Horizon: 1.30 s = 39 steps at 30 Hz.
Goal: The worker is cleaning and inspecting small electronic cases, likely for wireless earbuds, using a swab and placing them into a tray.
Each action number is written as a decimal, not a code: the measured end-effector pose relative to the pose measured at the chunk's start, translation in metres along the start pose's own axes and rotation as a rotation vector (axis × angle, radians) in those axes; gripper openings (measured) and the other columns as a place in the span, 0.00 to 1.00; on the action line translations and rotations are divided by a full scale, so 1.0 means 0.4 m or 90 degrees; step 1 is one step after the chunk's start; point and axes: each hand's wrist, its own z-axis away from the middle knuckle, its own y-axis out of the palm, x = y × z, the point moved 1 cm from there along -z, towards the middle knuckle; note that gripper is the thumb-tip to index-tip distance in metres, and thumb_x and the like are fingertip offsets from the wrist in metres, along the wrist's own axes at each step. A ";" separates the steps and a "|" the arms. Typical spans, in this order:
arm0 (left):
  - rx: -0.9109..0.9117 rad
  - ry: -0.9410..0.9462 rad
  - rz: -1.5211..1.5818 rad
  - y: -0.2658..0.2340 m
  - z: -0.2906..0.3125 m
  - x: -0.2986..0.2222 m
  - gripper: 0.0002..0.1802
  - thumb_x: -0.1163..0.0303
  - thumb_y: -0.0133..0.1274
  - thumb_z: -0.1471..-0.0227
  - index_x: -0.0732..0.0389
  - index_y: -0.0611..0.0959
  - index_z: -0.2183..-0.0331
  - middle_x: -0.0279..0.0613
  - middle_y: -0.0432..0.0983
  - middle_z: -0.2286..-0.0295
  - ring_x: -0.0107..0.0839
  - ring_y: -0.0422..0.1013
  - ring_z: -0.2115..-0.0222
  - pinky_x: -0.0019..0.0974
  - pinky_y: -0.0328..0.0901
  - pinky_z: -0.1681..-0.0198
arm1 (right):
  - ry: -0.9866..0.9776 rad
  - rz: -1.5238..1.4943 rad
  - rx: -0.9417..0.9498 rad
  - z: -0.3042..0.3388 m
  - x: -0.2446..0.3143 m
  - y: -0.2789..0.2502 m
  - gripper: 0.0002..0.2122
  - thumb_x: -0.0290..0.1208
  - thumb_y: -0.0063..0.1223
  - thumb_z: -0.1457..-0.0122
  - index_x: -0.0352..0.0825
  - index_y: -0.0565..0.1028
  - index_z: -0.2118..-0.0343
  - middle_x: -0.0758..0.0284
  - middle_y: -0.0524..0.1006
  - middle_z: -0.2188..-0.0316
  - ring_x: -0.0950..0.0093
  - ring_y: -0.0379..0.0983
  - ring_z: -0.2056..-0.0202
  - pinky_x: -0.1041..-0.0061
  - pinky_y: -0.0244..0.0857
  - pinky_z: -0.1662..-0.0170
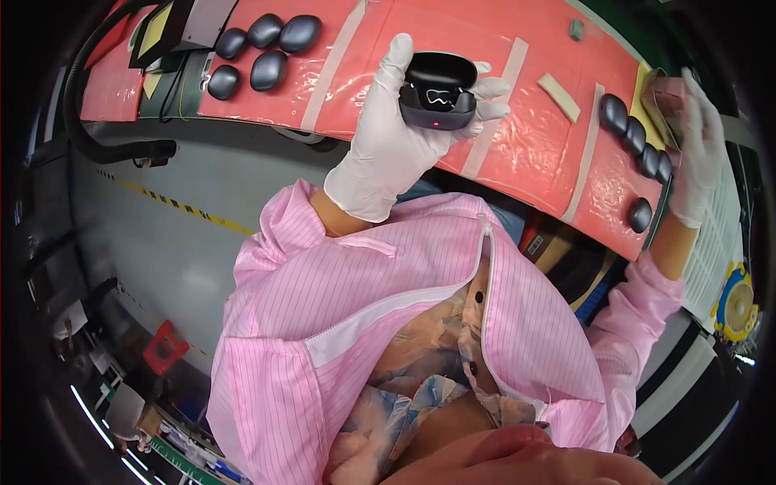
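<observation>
My left hand [388, 149], in a white glove, holds a dark earbud charging case [437, 109] over the table. The case's lid is raised, a small red light glows on its front, and a pale outline shows inside. My thumb is at its left side, with the other fingers behind and to its right. At the far right, my gloved right hand [698, 158] has its fingers stretched out beside a brownish flat-sided object [668, 97]; contact between them is unclear. Near it several shut dark cases [634, 136] form a row, and a single case [639, 215] lies closer to me.
More shut cases [268, 70] lie on the left of the pink-covered table [364, 89]. A cream strip [559, 98] and a small greenish block [575, 30] are on the right half. A black flexible hose [121, 151] curves past the left end. A yellow-blue round device [735, 301] stands far right.
</observation>
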 end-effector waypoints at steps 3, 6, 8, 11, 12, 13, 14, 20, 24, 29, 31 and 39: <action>0.054 -0.012 0.030 -0.001 0.008 0.031 0.40 0.41 0.36 0.42 0.73 0.70 0.51 0.58 0.73 0.57 0.45 0.74 0.61 0.38 0.69 0.61 | -0.434 0.007 0.089 0.076 0.062 0.149 0.14 0.20 0.55 0.51 0.37 0.78 0.59 0.65 0.78 0.63 0.77 0.71 0.73 0.78 0.64 0.69; -0.012 -0.033 0.084 0.001 0.009 0.040 0.33 0.46 0.38 0.41 0.69 0.72 0.53 0.55 0.72 0.56 0.45 0.70 0.54 0.47 0.67 0.51 | -0.402 0.108 0.287 0.183 0.141 0.253 0.17 0.16 0.56 0.53 0.35 0.78 0.59 0.63 0.77 0.68 0.69 0.74 0.64 0.75 0.68 0.62; 0.001 -0.054 0.075 -0.007 0.017 0.036 0.33 0.46 0.38 0.41 0.69 0.73 0.53 0.55 0.72 0.56 0.46 0.70 0.54 0.48 0.67 0.50 | -0.333 0.112 0.119 0.202 0.104 0.268 0.16 0.15 0.55 0.55 0.35 0.79 0.61 0.65 0.75 0.71 0.69 0.74 0.66 0.75 0.68 0.64; -0.008 -0.070 0.068 -0.025 0.037 0.042 0.33 0.46 0.38 0.41 0.70 0.74 0.55 0.57 0.71 0.55 0.46 0.68 0.52 0.50 0.66 0.50 | -0.321 0.018 0.101 0.207 0.093 0.271 0.16 0.19 0.57 0.54 0.41 0.80 0.61 0.70 0.76 0.74 0.71 0.72 0.72 0.76 0.65 0.69; 0.076 -0.082 0.097 -0.027 0.029 0.038 0.34 0.45 0.38 0.42 0.70 0.74 0.55 0.57 0.71 0.55 0.46 0.68 0.52 0.49 0.66 0.50 | -0.273 -0.055 0.083 0.208 0.083 0.269 0.16 0.17 0.55 0.52 0.40 0.79 0.60 0.69 0.77 0.72 0.71 0.73 0.71 0.76 0.66 0.67; 0.161 -0.094 0.127 -0.022 0.026 0.033 0.35 0.44 0.38 0.42 0.71 0.73 0.54 0.57 0.71 0.55 0.46 0.68 0.52 0.48 0.66 0.50 | -0.272 -0.053 0.082 0.213 0.089 0.266 0.16 0.17 0.55 0.52 0.40 0.79 0.60 0.69 0.77 0.72 0.71 0.73 0.71 0.76 0.66 0.67; 0.117 -0.100 0.098 -0.013 0.033 0.034 0.35 0.43 0.38 0.43 0.70 0.74 0.55 0.56 0.72 0.55 0.45 0.69 0.53 0.47 0.66 0.51 | -0.204 -0.126 0.071 0.219 0.099 0.260 0.15 0.17 0.54 0.51 0.39 0.79 0.60 0.68 0.78 0.71 0.72 0.74 0.69 0.76 0.67 0.65; 0.017 -0.021 0.013 -0.031 0.043 0.051 0.32 0.46 0.40 0.42 0.68 0.76 0.56 0.53 0.73 0.58 0.42 0.71 0.55 0.46 0.68 0.52 | -0.326 -0.036 0.103 0.232 0.131 0.295 0.13 0.11 0.50 0.56 0.33 0.77 0.68 0.70 0.74 0.77 0.73 0.71 0.73 0.78 0.65 0.67; 0.170 -0.123 0.226 -0.064 0.041 0.057 0.31 0.46 0.41 0.42 0.67 0.77 0.58 0.52 0.74 0.59 0.41 0.71 0.55 0.47 0.68 0.52 | -0.238 -0.012 0.078 0.232 0.131 0.281 0.08 0.18 0.54 0.56 0.38 0.76 0.73 0.72 0.75 0.78 0.72 0.70 0.76 0.73 0.63 0.70; 0.086 -0.096 0.101 -0.040 0.044 0.056 0.29 0.45 0.41 0.43 0.64 0.77 0.59 0.51 0.74 0.60 0.41 0.71 0.56 0.49 0.68 0.52 | -0.217 -0.066 0.073 0.236 0.115 0.276 0.08 0.17 0.54 0.56 0.37 0.76 0.73 0.72 0.75 0.79 0.73 0.69 0.77 0.74 0.63 0.70; 0.082 -0.102 0.093 -0.039 0.043 0.060 0.30 0.45 0.41 0.43 0.64 0.77 0.59 0.51 0.74 0.60 0.41 0.71 0.56 0.49 0.68 0.52 | -0.188 -0.199 0.046 0.242 0.107 0.273 0.09 0.18 0.54 0.57 0.38 0.77 0.72 0.73 0.75 0.79 0.73 0.68 0.77 0.75 0.62 0.71; 0.087 -0.102 0.083 -0.055 0.048 0.071 0.31 0.44 0.40 0.42 0.66 0.78 0.61 0.52 0.75 0.62 0.40 0.73 0.60 0.46 0.69 0.53 | -0.315 0.043 0.075 0.252 0.097 0.271 0.11 0.14 0.53 0.59 0.36 0.78 0.72 0.70 0.75 0.77 0.72 0.71 0.73 0.76 0.64 0.69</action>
